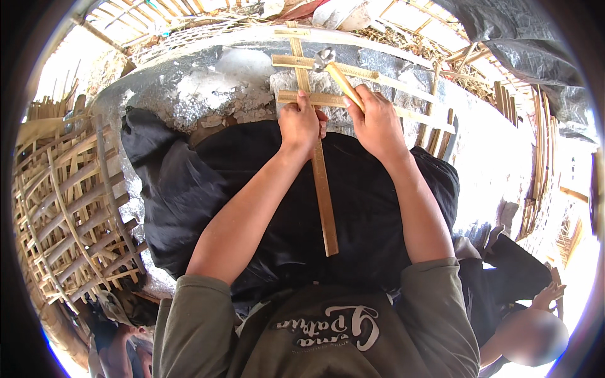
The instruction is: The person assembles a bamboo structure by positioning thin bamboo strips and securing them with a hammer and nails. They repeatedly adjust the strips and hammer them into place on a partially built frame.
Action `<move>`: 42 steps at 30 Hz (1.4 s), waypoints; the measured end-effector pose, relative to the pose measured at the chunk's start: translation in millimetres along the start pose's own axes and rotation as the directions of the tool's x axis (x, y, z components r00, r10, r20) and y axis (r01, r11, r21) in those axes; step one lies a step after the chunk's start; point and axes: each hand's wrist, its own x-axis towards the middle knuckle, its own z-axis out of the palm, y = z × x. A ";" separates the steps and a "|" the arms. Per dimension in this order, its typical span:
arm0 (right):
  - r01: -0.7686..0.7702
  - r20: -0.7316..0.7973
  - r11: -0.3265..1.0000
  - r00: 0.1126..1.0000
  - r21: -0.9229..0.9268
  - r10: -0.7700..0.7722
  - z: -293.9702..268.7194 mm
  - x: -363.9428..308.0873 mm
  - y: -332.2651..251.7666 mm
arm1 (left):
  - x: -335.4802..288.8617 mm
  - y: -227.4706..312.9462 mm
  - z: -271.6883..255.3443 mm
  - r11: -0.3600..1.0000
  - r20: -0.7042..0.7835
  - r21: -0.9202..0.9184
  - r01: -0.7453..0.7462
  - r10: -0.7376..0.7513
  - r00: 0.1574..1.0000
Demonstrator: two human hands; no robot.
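My left hand point(300, 128) is closed round a long bamboo slat point(324, 205) where a shorter crosswise slat point(324, 99) meets it, the thumb pressing on top. The long slat runs from the far side back over my lap. Farther off, a second crosswise slat point(293, 61) lies over it. In my right hand point(378, 126) is a hammer point(343, 80), gripped by its pale wooden handle. Its shiny metal head point(324, 58) points away from me, above the second slat. Whether nails sit at the crossings is too small to tell.
Black cloth point(176, 183) covers my lap. Beyond it spreads a grey and whitish rough surface point(242, 66). A stack of woven bamboo lattices point(69, 214) stands at left. Another person point(504, 277) sits close at lower right, and part of someone point(116, 353) shows at lower left.
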 end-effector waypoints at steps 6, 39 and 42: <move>-0.110 0.083 0.987 0.991 0.116 0.101 3.8 3.1 -14.9 | -2.4 4.2 1.4 1.000 -0.020 0.015 -0.001 0.001 1.000; -0.077 0.056 0.944 0.996 0.320 0.062 27.5 -6.6 -20.3 | -30.9 9.1 -34.8 0.960 0.117 0.220 0.173 -0.202 0.972; -0.049 0.027 0.940 0.999 0.339 0.043 36.2 -7.1 -14.3 | -40.2 6.3 -37.9 0.925 0.173 0.190 0.330 -0.362 0.916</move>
